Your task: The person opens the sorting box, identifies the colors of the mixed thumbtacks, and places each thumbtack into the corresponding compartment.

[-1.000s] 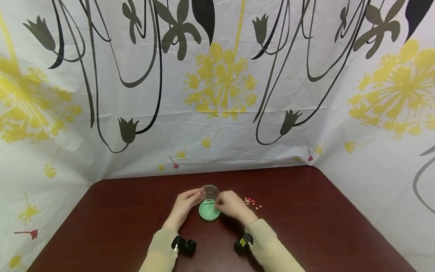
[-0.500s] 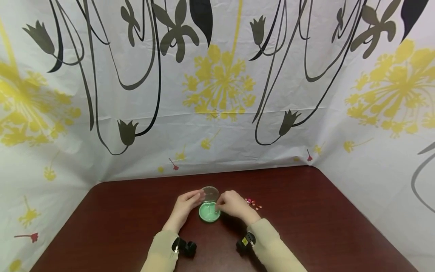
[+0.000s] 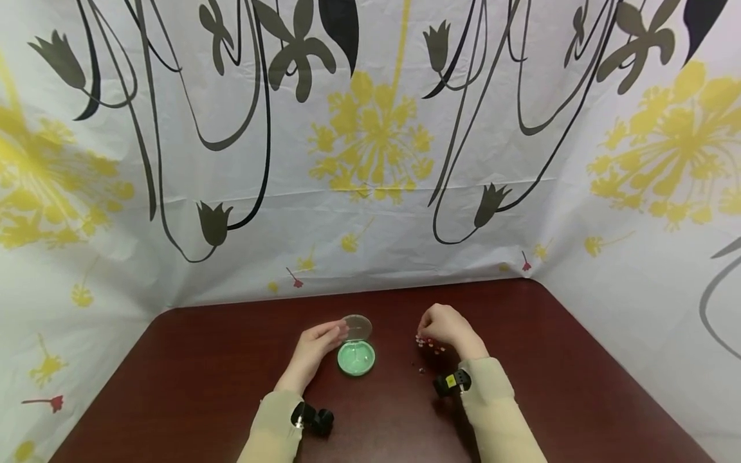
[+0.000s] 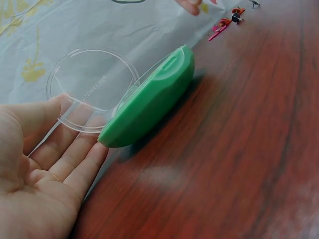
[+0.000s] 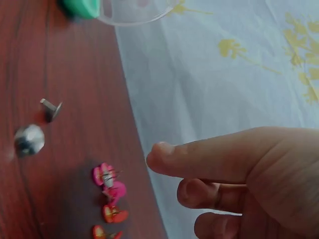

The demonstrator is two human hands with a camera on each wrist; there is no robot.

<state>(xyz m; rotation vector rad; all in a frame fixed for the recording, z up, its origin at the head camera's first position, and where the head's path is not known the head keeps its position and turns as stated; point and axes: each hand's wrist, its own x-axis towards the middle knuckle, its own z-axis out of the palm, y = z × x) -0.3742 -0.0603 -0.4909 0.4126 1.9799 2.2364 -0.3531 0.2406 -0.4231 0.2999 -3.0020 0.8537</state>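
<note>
table (image 3: 202, 366): dark red-brown, wood-grained, rounded far corners, beneath left hand (image 3: 315, 347) and right hand (image 3: 448, 326) | cloth (image 3: 399, 257): white, creased, upright beyond both hands and along either side, printed with yellow flowers (image 3: 379, 138), grey tulips (image 3: 213, 224), dark stems (image 3: 268, 122) | light: pale sheen (image 4: 159, 174) on tabletop beside left hand

- Your right hand (image 3: 448, 326) has moved from the green case (image 3: 356, 358) to the small coloured pieces (image 5: 115, 190).
- The case's right rim (image 3: 373, 357), earlier behind your fingers, is exposed.
- Two silvery pieces (image 5: 30, 140) come into view on the tabletop (image 3: 231, 373).
</note>
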